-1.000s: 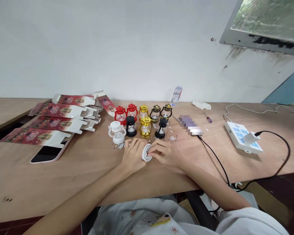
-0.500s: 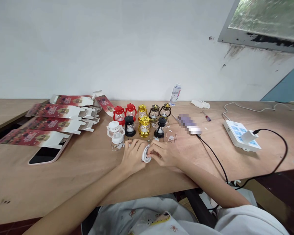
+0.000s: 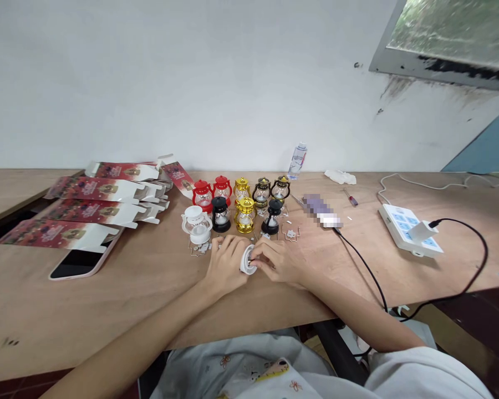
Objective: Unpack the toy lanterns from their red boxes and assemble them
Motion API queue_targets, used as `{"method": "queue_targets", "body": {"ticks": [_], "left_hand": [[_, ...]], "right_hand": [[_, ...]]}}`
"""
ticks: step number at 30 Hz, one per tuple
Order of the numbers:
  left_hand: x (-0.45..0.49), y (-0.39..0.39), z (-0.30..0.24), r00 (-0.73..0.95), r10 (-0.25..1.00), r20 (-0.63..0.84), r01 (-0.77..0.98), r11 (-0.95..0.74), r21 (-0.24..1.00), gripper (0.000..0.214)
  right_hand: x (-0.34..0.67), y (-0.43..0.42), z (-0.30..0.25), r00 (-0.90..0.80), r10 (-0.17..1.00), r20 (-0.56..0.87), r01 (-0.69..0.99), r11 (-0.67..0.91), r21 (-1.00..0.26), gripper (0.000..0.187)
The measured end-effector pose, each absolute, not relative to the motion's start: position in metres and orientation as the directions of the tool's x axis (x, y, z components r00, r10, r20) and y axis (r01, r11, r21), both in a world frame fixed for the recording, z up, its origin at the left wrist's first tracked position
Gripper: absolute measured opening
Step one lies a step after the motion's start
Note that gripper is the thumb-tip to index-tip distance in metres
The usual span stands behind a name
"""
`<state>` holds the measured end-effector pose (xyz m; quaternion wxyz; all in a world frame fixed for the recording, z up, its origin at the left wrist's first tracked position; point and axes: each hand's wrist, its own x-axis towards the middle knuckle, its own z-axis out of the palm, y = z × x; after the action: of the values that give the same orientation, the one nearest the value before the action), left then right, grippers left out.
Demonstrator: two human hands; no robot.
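My left hand (image 3: 228,265) is closed around a white miniature lantern (image 3: 245,262), whose round, recessed base faces right. The rest of it is hidden in my palm. Thumb and fingertips of my right hand (image 3: 278,261) pinch together at the hollow of that base; a small dark, shiny bit shows there, too small to name. Just beyond my hands stand small lanterns: a white one (image 3: 197,225), black ones (image 3: 220,214), gold ones (image 3: 245,215), red ones (image 3: 202,195) and bronze ones (image 3: 261,192). Small loose pieces and a wire handle (image 3: 291,234) lie near them.
Flattened red and white boxes (image 3: 95,210) are piled at left, over a phone (image 3: 77,262). A bottle (image 3: 297,160), tissue (image 3: 340,177), screwdriver (image 3: 351,197) and a blurred-out device (image 3: 320,209) are at back right. A power strip (image 3: 410,230) with a black cable (image 3: 480,238) sits far right.
The white lantern's base has turned slightly, and my right fingertips have shifted a little at its hollow. The other things have stayed in place.
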<state>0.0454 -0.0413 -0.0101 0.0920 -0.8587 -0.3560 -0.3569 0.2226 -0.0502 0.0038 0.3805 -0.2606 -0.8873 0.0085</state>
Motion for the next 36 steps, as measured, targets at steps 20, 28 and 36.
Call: {"method": "queue_targets", "body": {"ticks": [20,28,36], "left_hand": [[0.043,-0.044,-0.003,0.398,0.582,0.709,0.662,-0.718,0.217,0.026],[0.040,-0.039,-0.003,0.401,0.504,0.765,0.677,-0.726,0.124,0.022],[0.039,-0.034,0.001,0.447,0.393,0.803,0.687,-0.726,-0.027,0.018]], "right_hand": [[0.221,-0.040,-0.007,-0.077,0.930,0.358,0.014,0.360,-0.933,0.016],[0.212,-0.037,-0.005,-0.419,0.832,-0.363,-0.018,-0.407,-0.913,0.010],[0.215,-0.039,-0.009,-0.718,0.579,-0.385,-0.036,-0.584,-0.811,0.024]]}}
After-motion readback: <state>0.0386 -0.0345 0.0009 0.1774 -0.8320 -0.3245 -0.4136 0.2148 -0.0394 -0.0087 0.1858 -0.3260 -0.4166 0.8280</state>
